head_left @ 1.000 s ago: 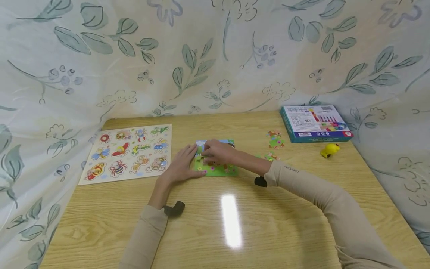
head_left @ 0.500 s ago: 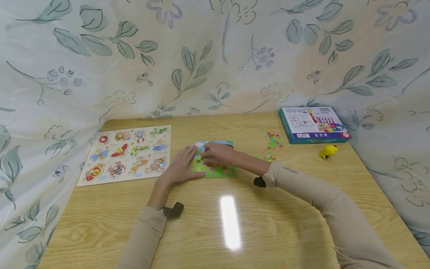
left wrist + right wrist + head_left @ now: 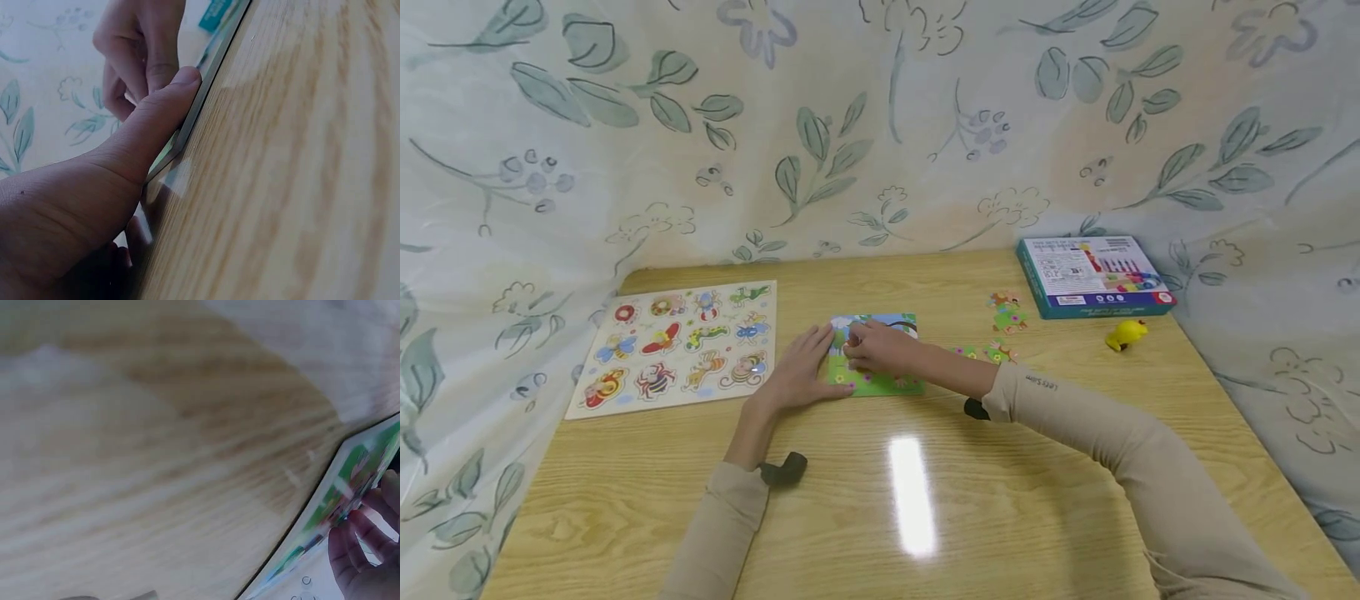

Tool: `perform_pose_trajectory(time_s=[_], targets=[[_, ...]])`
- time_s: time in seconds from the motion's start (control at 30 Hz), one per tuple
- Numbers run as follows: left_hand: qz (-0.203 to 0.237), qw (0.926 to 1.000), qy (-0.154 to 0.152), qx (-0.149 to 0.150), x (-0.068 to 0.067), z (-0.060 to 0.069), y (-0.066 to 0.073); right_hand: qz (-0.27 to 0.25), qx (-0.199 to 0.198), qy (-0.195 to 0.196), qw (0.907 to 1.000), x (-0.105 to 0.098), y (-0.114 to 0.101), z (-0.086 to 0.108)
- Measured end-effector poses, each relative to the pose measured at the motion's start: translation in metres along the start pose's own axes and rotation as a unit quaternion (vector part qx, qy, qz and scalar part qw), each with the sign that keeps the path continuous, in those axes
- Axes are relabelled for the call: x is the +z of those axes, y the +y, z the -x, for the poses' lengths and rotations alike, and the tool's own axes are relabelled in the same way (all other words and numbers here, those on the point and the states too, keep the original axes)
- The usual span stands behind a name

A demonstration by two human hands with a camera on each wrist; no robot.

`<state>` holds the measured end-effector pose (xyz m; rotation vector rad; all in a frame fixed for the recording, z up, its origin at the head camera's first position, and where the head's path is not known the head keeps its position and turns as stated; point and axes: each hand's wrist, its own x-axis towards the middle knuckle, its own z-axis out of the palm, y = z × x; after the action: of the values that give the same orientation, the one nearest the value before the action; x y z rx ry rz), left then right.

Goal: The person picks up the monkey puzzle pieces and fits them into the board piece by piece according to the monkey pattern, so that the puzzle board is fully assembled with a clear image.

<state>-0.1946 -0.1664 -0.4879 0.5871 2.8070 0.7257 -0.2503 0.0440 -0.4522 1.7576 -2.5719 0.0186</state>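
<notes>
A small jigsaw board [image 3: 887, 387], printed with green grass, flowers and blue sky, lies mid-table. My left hand [image 3: 797, 375] lies along its left side, fingers extended; the left wrist view shows the thumb [image 3: 165, 103] resting on the board's edge [image 3: 215, 65]. Over the board, my right hand [image 3: 886, 350] has bent fingers and pinches a small reddish-brown jigsaw piece [image 3: 853, 340] near the upper left. In the right wrist view, its fingertips [image 3: 350, 522] meet at the board's printed face [image 3: 328, 503]. Much of the picture is hidden beneath this hand.
Several loose jigsaw pieces [image 3: 1010, 318] lie right of the board, partly behind the right forearm. A large insect puzzle board [image 3: 681, 360] is at the left. At the back right stand a teal-edged box [image 3: 1097, 279] and a yellow toy chick [image 3: 1126, 334].
The right fingers shift slightly over the board's upper left part, and the piece at the fingertips changes position. The left hand stays in place. The whole view drifts a little.
</notes>
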Motion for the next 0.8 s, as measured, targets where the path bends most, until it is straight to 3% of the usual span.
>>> perform_pose_trajectory(time_s=[0.1, 0.2, 0.37, 0.5, 0.63, 0.8], targets=[[-0.003, 1.0, -0.006, -0.004, 0.001, 0.0, 0.001, 0.036, -0.001, 0.002, 0.9993, 0.002, -0.005, 0.004], [-0.002, 1.0, -0.005, -0.005, 0.001, 0.0, 0.002, 0.033, 0.007, 0.002, 0.9994, 0.001, -0.006, 0.009], [-0.002, 1.0, 0.004, -0.007, -0.001, 0.0, 0.003, -0.036, 0.031, -0.014, 0.9988, -0.007, -0.003, 0.022], [-0.004, 1.0, 0.006, -0.007, -0.002, -0.001, 0.002, -0.093, 0.077, -0.003, 0.9927, -0.021, 0.01, 0.05], [-0.009, 0.9999, 0.005, -0.007, -0.001, -0.002, -0.001, -0.151, 0.155, 0.02, 0.9762, -0.029, 0.033, 0.093], [-0.019, 0.9998, 0.008, 0.007, 0.003, -0.004, -0.005, -0.196, 0.251, 0.019, 0.9476, -0.03, 0.066, 0.153]])
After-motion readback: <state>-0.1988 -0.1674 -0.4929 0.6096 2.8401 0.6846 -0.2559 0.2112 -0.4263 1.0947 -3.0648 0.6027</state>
